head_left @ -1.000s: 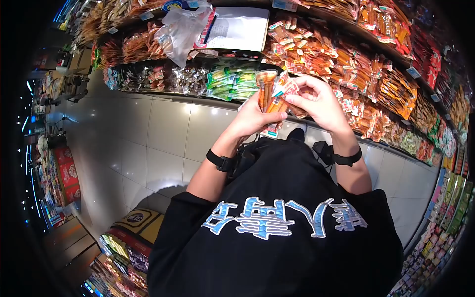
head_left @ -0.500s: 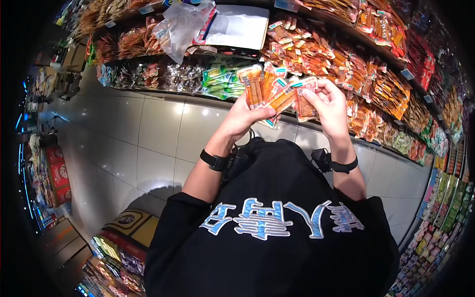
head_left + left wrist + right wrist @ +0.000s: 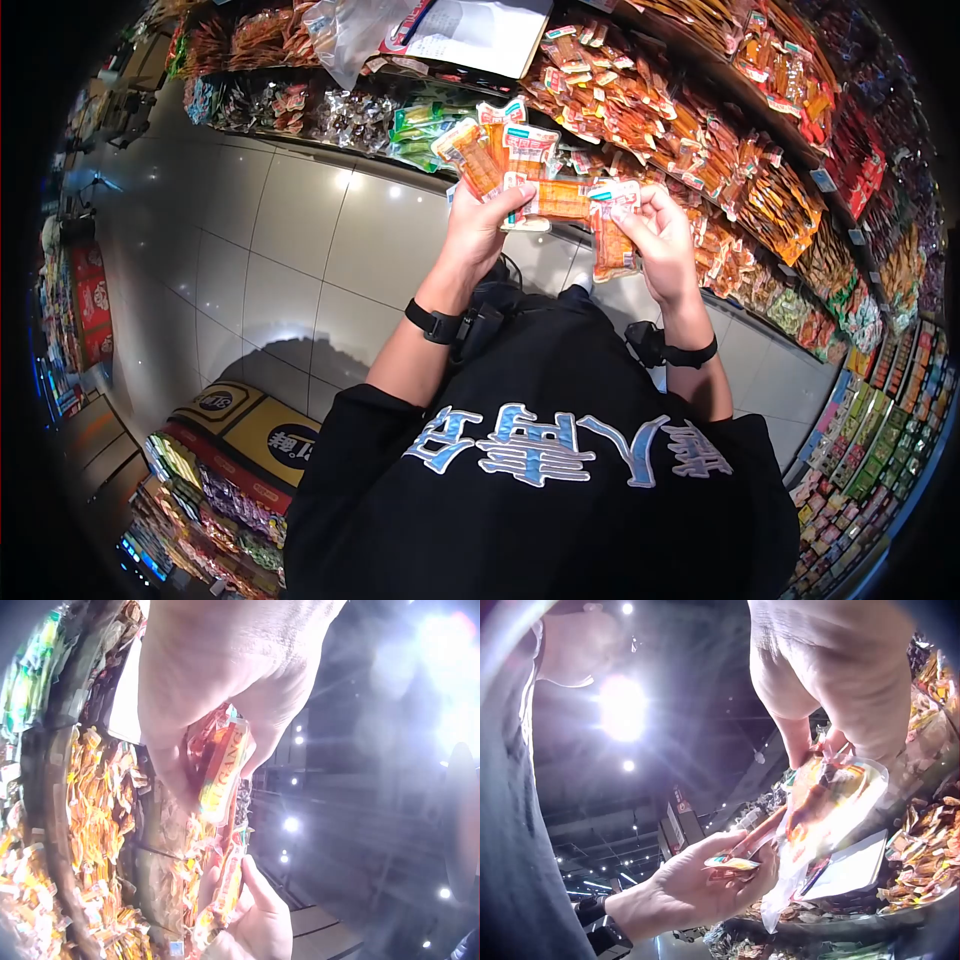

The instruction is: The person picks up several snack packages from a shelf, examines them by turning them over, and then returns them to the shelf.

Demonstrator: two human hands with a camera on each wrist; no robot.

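Observation:
In the head view my left hand (image 3: 474, 228) grips several clear snack packets (image 3: 474, 160) of orange-brown sticks, fanned out with the thumb pressed over them. One packet (image 3: 562, 200) of that fan lies sideways and points toward the right hand. My right hand (image 3: 664, 245) pinches another snack packet (image 3: 612, 250), which hangs upright and meets the sideways one at its end. Yellow lettering shows on a packet (image 3: 225, 772) under the left hand in the left wrist view. The right wrist view has the right hand's packet (image 3: 817, 802) in strong glare.
Ahead stands a shelf of loose packets (image 3: 620, 100), with green packets (image 3: 420, 130) on its left part. A notebook (image 3: 480, 35) and a plastic bag (image 3: 350, 40) lie on the upper shelf. Behind me at the left is a yellow and red display box (image 3: 265, 425) on the tiled floor (image 3: 310, 240).
The hands have drawn apart and the packets, bunched together before, are spread into a fan. The right hand's packet has moved out to the right. The view has shifted slightly.

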